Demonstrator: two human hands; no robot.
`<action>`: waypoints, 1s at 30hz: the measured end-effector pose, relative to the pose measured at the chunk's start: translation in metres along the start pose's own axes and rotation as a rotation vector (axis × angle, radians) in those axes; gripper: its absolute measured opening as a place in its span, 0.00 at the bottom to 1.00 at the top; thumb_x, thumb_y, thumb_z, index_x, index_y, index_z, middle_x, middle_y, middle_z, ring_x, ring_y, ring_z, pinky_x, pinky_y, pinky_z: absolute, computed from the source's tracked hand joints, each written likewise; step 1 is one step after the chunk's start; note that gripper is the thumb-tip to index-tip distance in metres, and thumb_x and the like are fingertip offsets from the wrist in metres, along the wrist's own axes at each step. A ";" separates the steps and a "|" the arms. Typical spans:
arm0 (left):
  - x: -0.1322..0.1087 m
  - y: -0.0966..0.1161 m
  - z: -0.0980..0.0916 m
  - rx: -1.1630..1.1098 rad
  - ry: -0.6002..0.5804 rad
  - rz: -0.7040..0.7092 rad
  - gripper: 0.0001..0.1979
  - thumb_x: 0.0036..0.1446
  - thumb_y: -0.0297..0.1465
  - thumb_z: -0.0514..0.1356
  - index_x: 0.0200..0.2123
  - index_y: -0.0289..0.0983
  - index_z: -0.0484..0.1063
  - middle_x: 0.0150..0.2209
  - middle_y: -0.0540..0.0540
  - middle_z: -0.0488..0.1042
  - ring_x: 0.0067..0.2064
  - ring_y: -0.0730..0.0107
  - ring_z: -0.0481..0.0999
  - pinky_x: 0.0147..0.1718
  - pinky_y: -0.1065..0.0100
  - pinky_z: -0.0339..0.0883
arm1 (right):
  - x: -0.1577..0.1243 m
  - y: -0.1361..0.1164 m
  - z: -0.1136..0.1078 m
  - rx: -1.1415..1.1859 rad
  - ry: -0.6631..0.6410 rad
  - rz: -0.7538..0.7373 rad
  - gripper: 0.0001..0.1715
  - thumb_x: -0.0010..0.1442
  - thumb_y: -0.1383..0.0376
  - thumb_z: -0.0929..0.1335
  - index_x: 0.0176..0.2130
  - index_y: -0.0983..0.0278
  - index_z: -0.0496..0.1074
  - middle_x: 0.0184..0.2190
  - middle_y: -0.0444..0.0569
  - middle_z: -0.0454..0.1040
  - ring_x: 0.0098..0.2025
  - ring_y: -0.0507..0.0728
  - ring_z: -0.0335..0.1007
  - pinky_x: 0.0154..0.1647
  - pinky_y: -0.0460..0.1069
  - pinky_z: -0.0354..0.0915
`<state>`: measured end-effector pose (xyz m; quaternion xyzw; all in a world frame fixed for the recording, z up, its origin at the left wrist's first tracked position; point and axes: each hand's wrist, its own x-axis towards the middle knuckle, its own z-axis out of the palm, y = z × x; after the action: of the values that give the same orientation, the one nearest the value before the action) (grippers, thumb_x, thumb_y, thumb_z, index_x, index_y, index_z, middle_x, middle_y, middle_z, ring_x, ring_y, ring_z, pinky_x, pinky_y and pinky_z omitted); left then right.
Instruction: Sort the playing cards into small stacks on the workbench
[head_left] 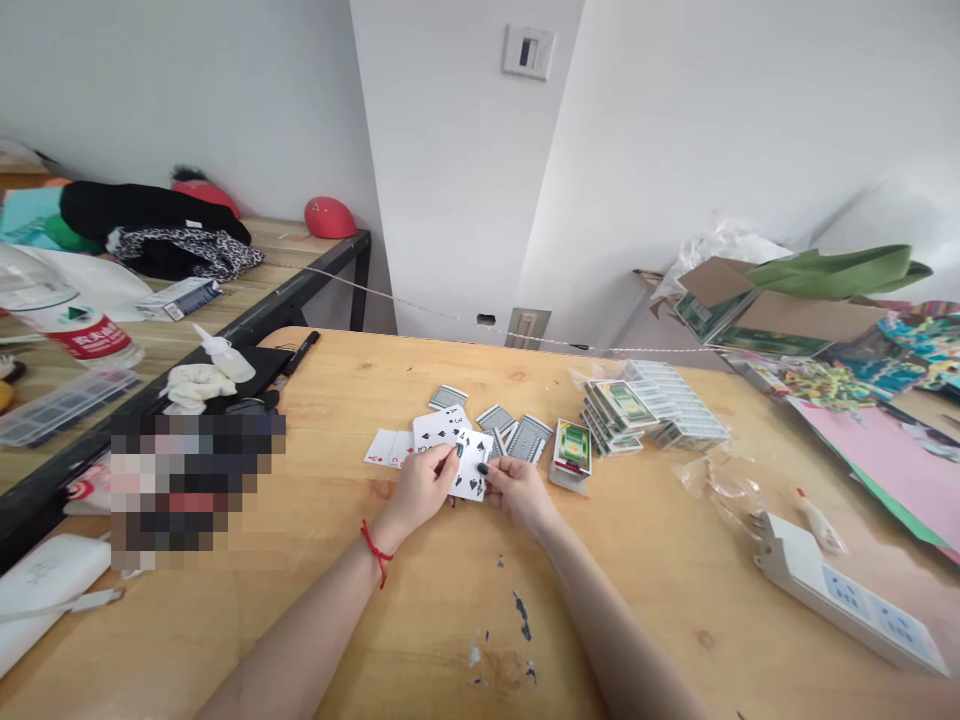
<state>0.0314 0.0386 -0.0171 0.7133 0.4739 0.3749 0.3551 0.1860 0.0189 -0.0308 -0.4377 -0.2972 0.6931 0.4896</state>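
Note:
Both hands meet over a four of spades playing card, its face turned up. My left hand, with a red string on its wrist, is closed in a pinch at the card's left side. At the right edge, my right hand grips the same card between thumb and fingers. Just behind lie more face-up spade cards, partly covered. Red-suited cards stick out to the left. Several face-down cards with grey patterned backs are spread behind my right hand.
A green-and-white card box stands right of the cards, near stacked boxes and a wrapped pack. A power strip lies at right. Leftward are a squeeze bottle and white power bank. A string crosses behind.

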 end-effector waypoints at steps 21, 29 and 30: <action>0.002 -0.006 0.001 -0.074 0.000 -0.050 0.15 0.56 0.36 0.48 0.19 0.37 0.56 0.14 0.55 0.57 0.17 0.77 0.60 0.16 0.75 0.52 | -0.006 -0.001 -0.002 0.167 -0.130 0.083 0.13 0.39 0.65 0.75 0.26 0.70 0.73 0.24 0.53 0.77 0.29 0.58 0.74 0.38 0.55 0.69; 0.001 -0.004 0.000 0.028 0.066 0.006 0.15 0.56 0.34 0.48 0.18 0.37 0.54 0.14 0.55 0.55 0.17 0.79 0.59 0.16 0.76 0.50 | -0.006 -0.001 0.006 0.111 0.030 0.083 0.18 0.31 0.63 0.77 0.23 0.69 0.71 0.20 0.50 0.75 0.22 0.56 0.72 0.29 0.52 0.70; 0.000 -0.003 0.000 0.037 0.068 0.011 0.16 0.56 0.34 0.48 0.18 0.37 0.53 0.14 0.56 0.55 0.16 0.80 0.59 0.16 0.76 0.50 | -0.006 -0.001 0.007 0.090 0.039 0.085 0.18 0.31 0.63 0.76 0.22 0.69 0.71 0.19 0.50 0.75 0.21 0.56 0.72 0.27 0.51 0.69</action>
<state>0.0304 0.0398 -0.0201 0.7091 0.4885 0.3921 0.3237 0.1808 0.0142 -0.0248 -0.4408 -0.2371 0.7173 0.4847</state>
